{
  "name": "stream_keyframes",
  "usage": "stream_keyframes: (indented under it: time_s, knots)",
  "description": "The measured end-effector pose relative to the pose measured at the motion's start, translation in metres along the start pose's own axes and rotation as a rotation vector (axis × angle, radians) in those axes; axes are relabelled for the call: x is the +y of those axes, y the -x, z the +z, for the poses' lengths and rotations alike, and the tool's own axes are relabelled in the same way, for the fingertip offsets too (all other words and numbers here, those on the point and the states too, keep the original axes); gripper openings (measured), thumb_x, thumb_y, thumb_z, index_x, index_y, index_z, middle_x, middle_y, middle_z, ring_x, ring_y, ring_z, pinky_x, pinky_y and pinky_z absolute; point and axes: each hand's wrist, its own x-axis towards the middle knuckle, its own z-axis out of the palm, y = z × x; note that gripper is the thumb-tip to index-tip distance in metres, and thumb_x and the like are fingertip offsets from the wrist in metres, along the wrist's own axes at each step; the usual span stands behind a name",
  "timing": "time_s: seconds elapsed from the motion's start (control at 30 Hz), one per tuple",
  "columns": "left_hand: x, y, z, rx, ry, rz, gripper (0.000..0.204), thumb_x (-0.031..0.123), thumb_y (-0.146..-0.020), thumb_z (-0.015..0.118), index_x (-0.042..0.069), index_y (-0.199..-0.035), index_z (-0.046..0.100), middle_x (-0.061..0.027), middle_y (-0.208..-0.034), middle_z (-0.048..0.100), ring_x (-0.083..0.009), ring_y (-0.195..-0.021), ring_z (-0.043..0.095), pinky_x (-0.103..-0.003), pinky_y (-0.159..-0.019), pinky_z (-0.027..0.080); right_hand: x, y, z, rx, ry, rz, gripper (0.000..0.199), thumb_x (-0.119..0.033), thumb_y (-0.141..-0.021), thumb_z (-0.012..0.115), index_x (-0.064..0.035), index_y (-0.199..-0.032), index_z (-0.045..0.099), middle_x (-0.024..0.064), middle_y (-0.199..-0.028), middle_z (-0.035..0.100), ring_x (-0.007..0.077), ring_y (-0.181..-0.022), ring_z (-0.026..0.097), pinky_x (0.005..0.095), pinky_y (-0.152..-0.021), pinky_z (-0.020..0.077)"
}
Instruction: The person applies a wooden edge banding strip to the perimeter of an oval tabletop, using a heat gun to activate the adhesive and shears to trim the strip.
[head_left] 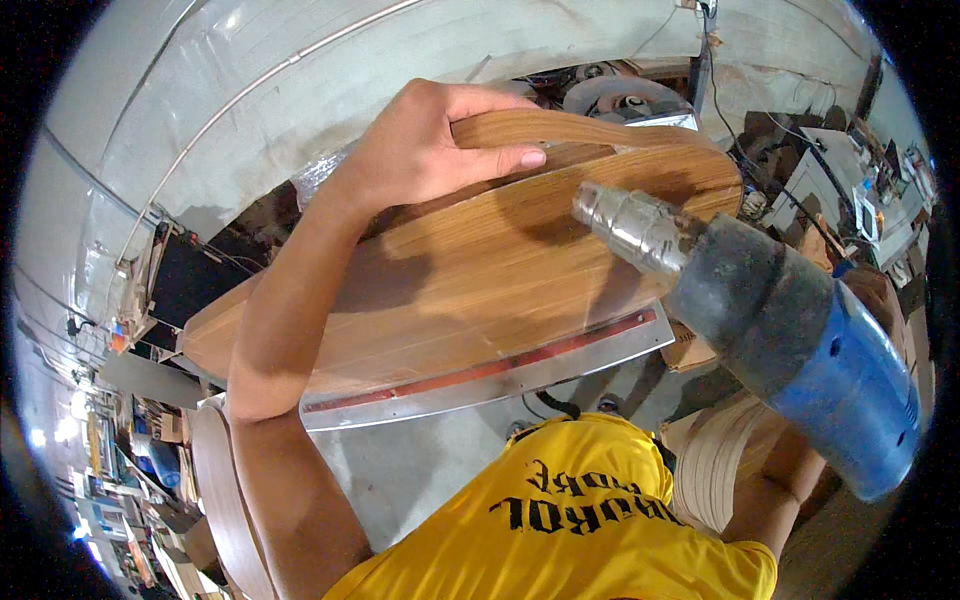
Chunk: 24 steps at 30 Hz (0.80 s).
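- Your left hand (428,145) grasps a curved, brown wood-grain strip (590,128): the fingers go over its far side, the thumb lies along its near side, and the strip runs through the space between them, so they are parted only about as wide as the strip's edge.
- Your right hand is hidden behind a blue heat gun with a dark grey collar and silver metal nozzle (765,300); you cannot be shown how those fingers close.
- The strip extends rightward from your left fingers, its long axis running left to right in a shallow arch, with a narrow gap between it and the board near your thumb.
- The long, oval, brown wood-grain board (480,270) lies below your left thumb, its long axis slanting from lower left to upper right.
- The heat gun slants from lower right to upper left, its nozzle pointing toward your left thumb tip and ending to the right of it, well below the strip's left end.
- Your left elbow is bent, the forearm reaching up and right across the board's left part, with the thumb pointing right.
- Your right forearm (770,495) rises from the lower edge, disappearing behind the gun, well right of your left fingers.
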Motion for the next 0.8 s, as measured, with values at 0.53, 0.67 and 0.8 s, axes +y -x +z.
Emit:
stream_keyframes:
  time_s: [0.53,0.67,0.8]
  knots:
    - [-0.008,-0.010,-0.016,-0.013,-0.178,0.462,0.019,0.012,-0.088,0.078,0.005,-0.107,0.077,-0.0101,-0.095,0.077,-0.0176,-0.082,0.073,-0.031,-0.074,0.056,-0.027,-0.011,-0.003,-0.009,0.005,-0.057,0.031,-0.016,-0.072,0.084,-0.0047,-0.094,0.064,0.0117,-0.078,0.067,0.0287,-0.071,0.068,0.0418,-0.070,0.0562]
    - [-0.004,-0.022,-0.018,-0.015,-0.183,0.660,0.018,0.009,-0.086,0.079,0.004,-0.103,0.077,-0.0122,-0.085,0.076,-0.0227,-0.075,0.073,-0.032,-0.068,0.056,-0.033,-0.016,-0.006,-0.019,-0.008,-0.072,0.030,-0.015,-0.072,0.083,-0.0049,-0.091,0.062,0.0119,-0.076,0.066,0.0291,-0.068,0.067,0.0420,-0.069,0.0559]
    - [-0.003,-0.025,-0.006,0.023,-0.053,0.730,0.018,0.008,-0.085,0.080,0.004,-0.102,0.078,-0.0119,-0.085,0.076,-0.0217,-0.075,0.073,-0.031,-0.067,0.055,-0.045,-0.019,-0.008,0.003,0.004,-0.063,0.030,-0.015,-0.071,0.084,-0.0052,-0.089,0.062,0.0124,-0.075,0.065,0.0292,-0.068,0.066,0.0427,-0.068,0.0557]
